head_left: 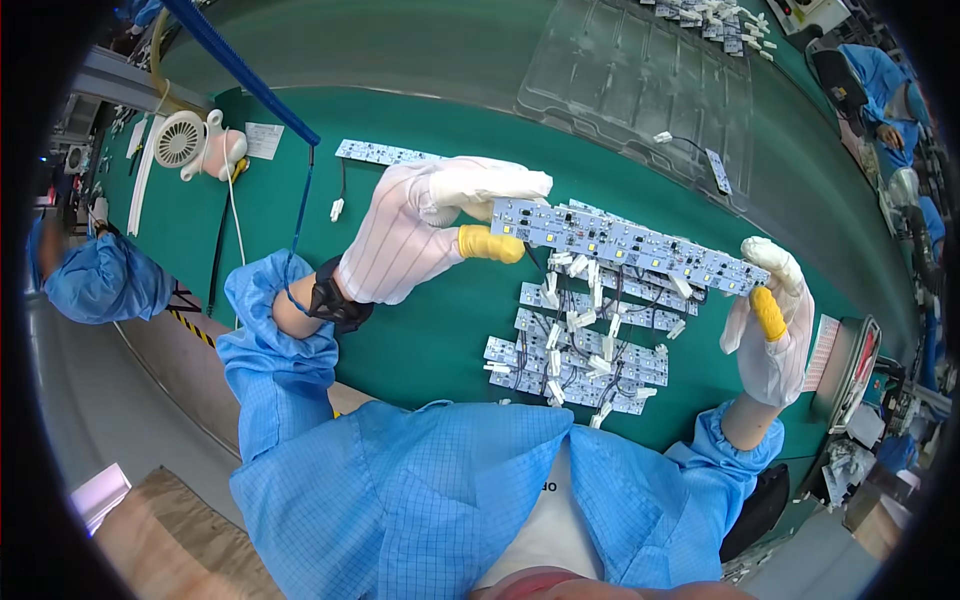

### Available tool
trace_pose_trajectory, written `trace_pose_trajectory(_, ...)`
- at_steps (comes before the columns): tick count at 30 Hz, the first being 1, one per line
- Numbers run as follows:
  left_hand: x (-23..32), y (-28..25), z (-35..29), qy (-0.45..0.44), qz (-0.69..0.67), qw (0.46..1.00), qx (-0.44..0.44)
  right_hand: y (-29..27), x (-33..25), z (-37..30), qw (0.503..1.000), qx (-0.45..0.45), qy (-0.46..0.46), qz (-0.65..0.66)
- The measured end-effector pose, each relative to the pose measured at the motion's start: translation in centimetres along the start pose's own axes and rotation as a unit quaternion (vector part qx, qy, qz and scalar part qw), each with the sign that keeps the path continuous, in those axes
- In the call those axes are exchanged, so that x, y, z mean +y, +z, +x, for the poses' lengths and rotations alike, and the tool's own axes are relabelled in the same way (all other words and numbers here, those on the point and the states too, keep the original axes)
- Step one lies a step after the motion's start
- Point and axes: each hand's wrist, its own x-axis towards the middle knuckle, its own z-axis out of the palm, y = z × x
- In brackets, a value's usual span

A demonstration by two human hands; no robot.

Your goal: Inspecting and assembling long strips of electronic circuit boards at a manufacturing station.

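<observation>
A long white LED circuit board [630, 246] is held up in front of me, its face dotted with small yellow LEDs and dark parts. My left hand [430, 222], in a striped white glove with a yellow cover on the thumb, pinches its left end. At its right end, my right hand [772, 325], gloved the same way, grips the corner between thumb and fingers. Beneath the raised board lies a pile of similar boards [590, 372] with dark wires and white connectors, partly hidden by it. Another LED board [378, 152] lies beyond my left hand.
A clear plastic tray [640, 85] spans the far side, with a small wired board [718, 172] on it. A small fan [190, 142] stands at far left. A blue cord [240, 70] hangs toward my left wrist's black strap [336, 300]. Co-workers sit at both sides.
</observation>
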Motion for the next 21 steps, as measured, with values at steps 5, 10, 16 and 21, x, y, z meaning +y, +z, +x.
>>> trace_pose_trajectory(5, -0.8, 0.5, -0.1, 0.084, 0.033, 0.995, 0.045, 0.4, -0.1, 0.1, 0.999, 0.003, -0.035, 0.009)
trace_pose_trajectory(10, -0.7, 0.0, -0.1, 0.085, 0.031, 0.995, 0.045, 0.4, 0.2, 0.2, 0.999, -0.01, -0.044, 0.026)
trace_pose_trajectory(16, -0.8, -0.8, 0.0, 0.062, 0.041, 0.997, -0.007, 0.4, 0.4, 0.3, 0.998, -0.022, -0.057, 0.003)
trace_pose_trajectory(21, -0.8, -0.6, 0.4, 0.1, 0.086, 0.991, -0.021, 0.1, 0.4, 0.2, 0.998, -0.031, -0.044, 0.034)
